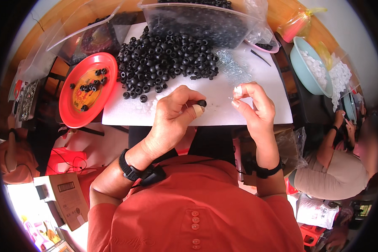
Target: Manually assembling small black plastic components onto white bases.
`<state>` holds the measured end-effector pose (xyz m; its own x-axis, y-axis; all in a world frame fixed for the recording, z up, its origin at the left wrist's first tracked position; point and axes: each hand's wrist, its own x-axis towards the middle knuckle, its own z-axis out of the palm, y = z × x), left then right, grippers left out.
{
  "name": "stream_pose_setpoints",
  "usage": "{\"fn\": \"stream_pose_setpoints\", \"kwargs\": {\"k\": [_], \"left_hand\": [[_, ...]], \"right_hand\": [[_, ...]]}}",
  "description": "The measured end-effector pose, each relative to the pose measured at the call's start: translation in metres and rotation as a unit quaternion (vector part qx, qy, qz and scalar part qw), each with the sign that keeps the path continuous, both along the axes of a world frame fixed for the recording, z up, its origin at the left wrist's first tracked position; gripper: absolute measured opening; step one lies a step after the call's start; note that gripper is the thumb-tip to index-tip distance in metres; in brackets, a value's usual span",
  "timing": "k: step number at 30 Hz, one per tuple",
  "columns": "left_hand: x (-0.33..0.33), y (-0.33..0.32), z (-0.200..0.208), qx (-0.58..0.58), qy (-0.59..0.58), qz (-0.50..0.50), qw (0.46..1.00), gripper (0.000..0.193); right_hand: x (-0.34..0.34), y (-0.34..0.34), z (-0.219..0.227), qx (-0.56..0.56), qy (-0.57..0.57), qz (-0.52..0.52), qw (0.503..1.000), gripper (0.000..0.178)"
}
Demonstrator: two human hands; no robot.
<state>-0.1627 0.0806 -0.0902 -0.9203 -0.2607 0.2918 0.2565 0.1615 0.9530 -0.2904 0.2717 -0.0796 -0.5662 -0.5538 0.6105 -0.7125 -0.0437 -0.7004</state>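
My left hand (176,111) pinches a small round black part (202,103) with a hollow in it, between thumb and forefinger. A tan bandage wraps that thumb. To its right, my right hand (256,107) is closed in a pinch, with a tiny clear, shiny piece (231,98) at the fingertips. White tape covers the right forefinger's tip. Both hands hover above the near part of a white board (130,115). Beyond them lies a big heap of matching black hollow parts (164,61). Right of the heap is a scatter of small clear pieces (235,67).
A red plate (66,103) with several black parts is on the left. Clear plastic bins (193,25) stand at the back. On the right are a thin black stick (260,58) and a pale blue basin (300,48) of white pieces. Another person (332,172) sits at right.
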Motion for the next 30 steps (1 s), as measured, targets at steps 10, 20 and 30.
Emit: {"fn": "stream_pose_setpoints", "kwargs": {"k": [10, 20, 30], "left_hand": [[-0.007, 0.000, 0.007, -0.025, -0.010, 0.045, 0.999, 0.015], [-0.017, -0.011, 0.017, 0.203, -0.143, -0.028, 0.968, 0.021], [-0.028, -0.011, 0.022, 0.247, -0.187, -0.068, 0.948, 0.015]], "right_hand": [[0.017, -0.019, 0.015, -0.009, 0.085, 0.045, 0.995, 0.029], [0.011, -0.037, 0.008, 0.009, 0.079, 0.035, 0.996, 0.032], [0.002, -0.047, 0.002, -0.035, 0.076, 0.053, 0.995, 0.033]]}}
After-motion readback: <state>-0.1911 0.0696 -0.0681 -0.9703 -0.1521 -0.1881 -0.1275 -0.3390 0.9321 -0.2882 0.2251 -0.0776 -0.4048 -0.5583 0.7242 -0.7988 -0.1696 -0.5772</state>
